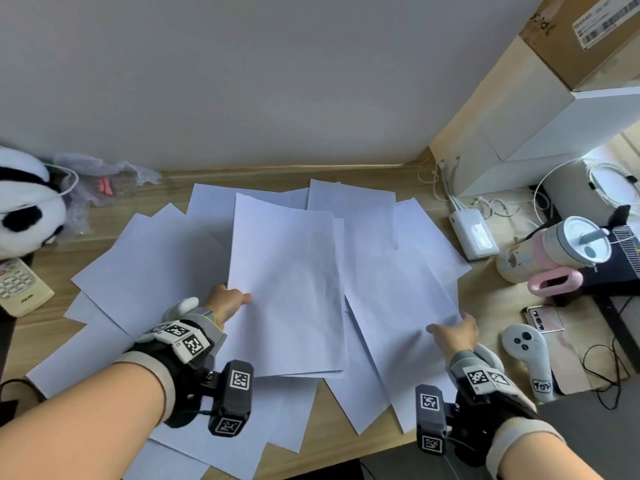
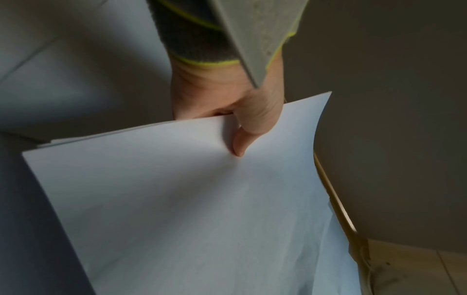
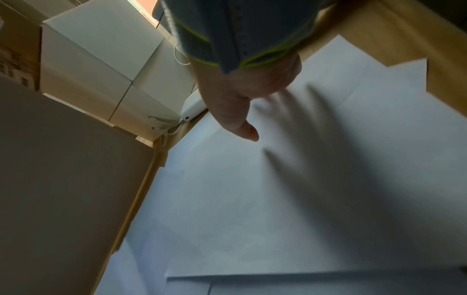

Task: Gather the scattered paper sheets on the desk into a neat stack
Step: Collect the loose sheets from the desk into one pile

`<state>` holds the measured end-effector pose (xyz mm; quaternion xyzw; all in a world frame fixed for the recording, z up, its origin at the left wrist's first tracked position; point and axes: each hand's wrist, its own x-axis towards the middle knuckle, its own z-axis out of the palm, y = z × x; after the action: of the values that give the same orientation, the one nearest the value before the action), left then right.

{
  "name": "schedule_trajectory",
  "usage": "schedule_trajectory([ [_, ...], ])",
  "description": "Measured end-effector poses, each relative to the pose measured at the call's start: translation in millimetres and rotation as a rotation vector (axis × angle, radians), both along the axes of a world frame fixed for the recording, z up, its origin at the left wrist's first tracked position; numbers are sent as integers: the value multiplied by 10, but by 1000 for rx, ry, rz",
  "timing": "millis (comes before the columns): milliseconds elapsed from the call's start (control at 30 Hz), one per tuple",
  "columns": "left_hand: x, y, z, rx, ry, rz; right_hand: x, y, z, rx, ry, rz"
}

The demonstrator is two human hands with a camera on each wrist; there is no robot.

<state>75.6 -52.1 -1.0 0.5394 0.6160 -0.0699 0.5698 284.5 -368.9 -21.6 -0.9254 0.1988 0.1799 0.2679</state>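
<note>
Several white paper sheets point(image 1: 149, 265) lie fanned and overlapping across the wooden desk point(image 1: 426, 181). My left hand point(image 1: 242, 299) pinches the left edge of a small stack of sheets point(image 1: 287, 282) at the centre, raised a little off the others. In the left wrist view the thumb point(image 2: 240, 143) lies on top of that stack point(image 2: 192, 209) and the fingers are hidden beneath. My right hand point(image 1: 446, 329) holds the right edge of another sheet point(image 1: 391, 271). Its thumb point(image 3: 248, 132) is above the sheet point(image 3: 252, 199), and the fingers show as shadows through the paper.
A panda plush point(image 1: 24, 209), a remote control point(image 1: 20, 285) and a plastic bag point(image 1: 104, 181) sit at the left. At the right are a white power bank point(image 1: 474, 233), a pink tumbler point(image 1: 554, 251), a phone point(image 1: 545, 318), a white controller point(image 1: 530, 355), cables and stacked boxes point(image 1: 519, 133).
</note>
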Motion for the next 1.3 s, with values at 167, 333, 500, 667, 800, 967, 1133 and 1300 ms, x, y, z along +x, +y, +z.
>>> schedule_trajectory([
  [167, -88, 146, -113, 36, 26, 50, -59, -107, -46, -62, 13, 47],
  [333, -107, 85, -153, -85, -24, 29, -56, -59, 132, -133, 131, 128],
  [500, 66, -192, -103, -245, -90, -65, -127, 34, 218, -89, 163, 125],
  [667, 218, -485, -89, -330, -117, -121, -185, 166, 275, -141, 82, 241],
  [800, 267, -651, -154, -362, -134, -169, -205, 313, 234, 158, 203, 259],
  [967, 295, -784, -126, -457, -192, -279, -299, 436, 323, 328, 331, 306],
  [1133, 400, -629, -26, -393, -228, -221, -300, 436, 244, 496, 274, 264],
  [1300, 588, -326, 126, -268, -335, 4, -73, 468, 256, 761, 144, 50],
])
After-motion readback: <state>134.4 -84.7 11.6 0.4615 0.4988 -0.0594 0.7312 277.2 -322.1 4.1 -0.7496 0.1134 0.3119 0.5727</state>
